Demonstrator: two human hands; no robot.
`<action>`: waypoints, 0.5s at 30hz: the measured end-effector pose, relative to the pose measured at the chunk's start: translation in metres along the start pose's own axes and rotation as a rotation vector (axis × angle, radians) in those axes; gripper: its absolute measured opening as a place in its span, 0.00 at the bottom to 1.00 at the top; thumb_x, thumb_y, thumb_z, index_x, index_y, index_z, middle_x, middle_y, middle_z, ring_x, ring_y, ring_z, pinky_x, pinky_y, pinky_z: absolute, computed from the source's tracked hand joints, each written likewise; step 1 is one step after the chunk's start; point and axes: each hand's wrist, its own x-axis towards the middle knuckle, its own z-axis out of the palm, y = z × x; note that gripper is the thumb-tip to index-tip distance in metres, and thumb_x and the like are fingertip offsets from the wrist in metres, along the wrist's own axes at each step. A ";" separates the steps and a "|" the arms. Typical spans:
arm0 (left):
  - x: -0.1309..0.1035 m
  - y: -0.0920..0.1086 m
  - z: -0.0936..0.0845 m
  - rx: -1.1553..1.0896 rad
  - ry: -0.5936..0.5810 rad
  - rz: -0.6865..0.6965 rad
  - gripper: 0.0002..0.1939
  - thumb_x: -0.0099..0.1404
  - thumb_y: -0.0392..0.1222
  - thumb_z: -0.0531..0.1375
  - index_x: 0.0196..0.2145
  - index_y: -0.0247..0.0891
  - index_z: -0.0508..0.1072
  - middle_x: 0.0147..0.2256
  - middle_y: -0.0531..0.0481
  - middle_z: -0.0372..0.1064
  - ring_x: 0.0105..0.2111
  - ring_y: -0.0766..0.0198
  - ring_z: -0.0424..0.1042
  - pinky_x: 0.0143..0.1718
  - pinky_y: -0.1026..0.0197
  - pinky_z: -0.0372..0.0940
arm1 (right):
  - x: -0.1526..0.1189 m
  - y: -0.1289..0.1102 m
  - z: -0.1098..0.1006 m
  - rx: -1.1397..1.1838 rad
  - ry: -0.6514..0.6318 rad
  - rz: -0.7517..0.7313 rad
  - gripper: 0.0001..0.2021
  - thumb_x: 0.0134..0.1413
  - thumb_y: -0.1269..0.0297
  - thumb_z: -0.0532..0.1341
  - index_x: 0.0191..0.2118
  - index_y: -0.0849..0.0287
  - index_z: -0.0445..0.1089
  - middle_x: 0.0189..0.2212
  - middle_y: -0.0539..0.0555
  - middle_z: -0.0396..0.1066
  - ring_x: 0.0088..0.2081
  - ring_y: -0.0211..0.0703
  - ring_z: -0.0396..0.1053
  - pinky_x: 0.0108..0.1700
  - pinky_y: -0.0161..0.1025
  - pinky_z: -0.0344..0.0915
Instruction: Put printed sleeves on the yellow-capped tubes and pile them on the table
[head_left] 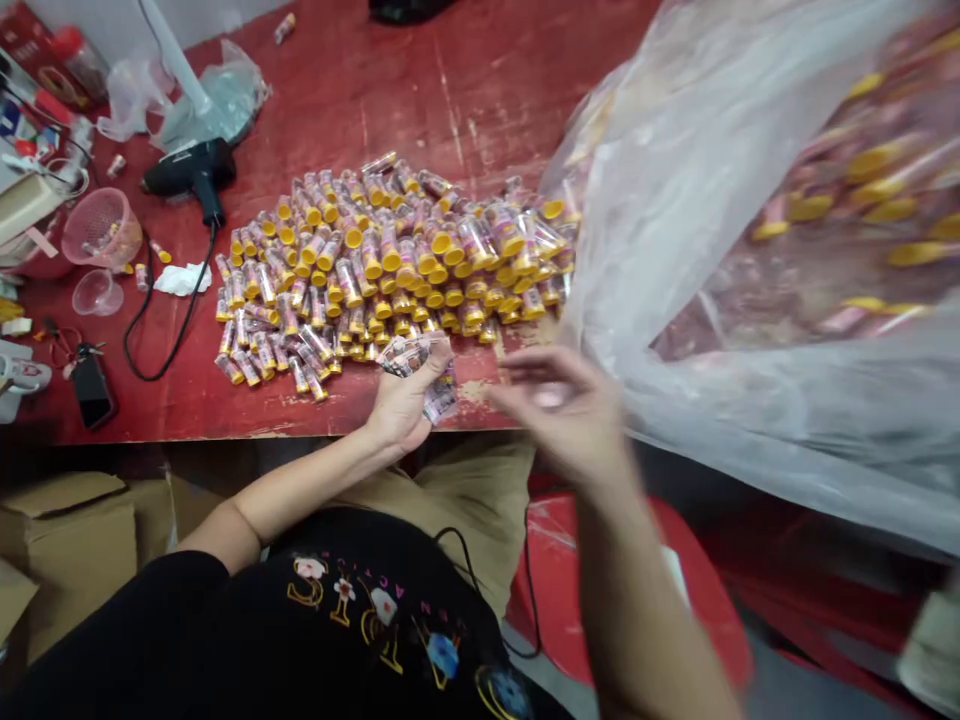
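Note:
Fanned out in my left hand (405,405) is a bunch of small printed labels (441,392), pinched under the thumb just in front of the table's edge. My right hand (566,405) is to the right, smeared by motion, with its fingers partly bent toward the left hand. A pale, shiny patch shows at its palm, too blurred to name. Behind both hands lies a large heap of small clear vials (390,250) with yellow caps and pinkish printed wraps. Beside the right hand, a big clear plastic bag (645,200) holds more such vials.
On the red table (480,90), a black heat gun (195,175) with its cord lies left of the heap. Further left are a pink basket (103,228), a small clear cup (97,293), a crumpled tissue (182,279) and a phone (92,388). A red stool (555,590) stands below.

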 end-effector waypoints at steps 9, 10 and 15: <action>-0.014 0.001 -0.007 0.037 0.073 0.098 0.20 0.50 0.41 0.81 0.32 0.35 0.75 0.26 0.59 0.72 0.29 0.71 0.74 0.41 0.65 0.68 | -0.026 0.010 0.071 0.408 0.184 0.128 0.19 0.53 0.47 0.75 0.36 0.56 0.72 0.23 0.44 0.65 0.20 0.31 0.56 0.22 0.33 0.57; -0.014 0.001 -0.009 0.039 0.085 0.088 0.22 0.48 0.42 0.82 0.31 0.35 0.73 0.25 0.59 0.71 0.27 0.71 0.72 0.38 0.65 0.68 | -0.027 0.010 0.067 0.404 0.168 0.129 0.20 0.54 0.45 0.74 0.38 0.55 0.72 0.23 0.44 0.64 0.20 0.32 0.57 0.22 0.32 0.58; -0.013 0.005 -0.014 0.066 0.095 -0.057 0.28 0.46 0.49 0.83 0.31 0.36 0.71 0.24 0.59 0.71 0.21 0.72 0.69 0.26 0.66 0.65 | -0.045 0.007 0.043 0.169 0.136 -0.024 0.20 0.64 0.48 0.67 0.56 0.50 0.71 0.46 0.54 0.72 0.39 0.40 0.75 0.43 0.41 0.77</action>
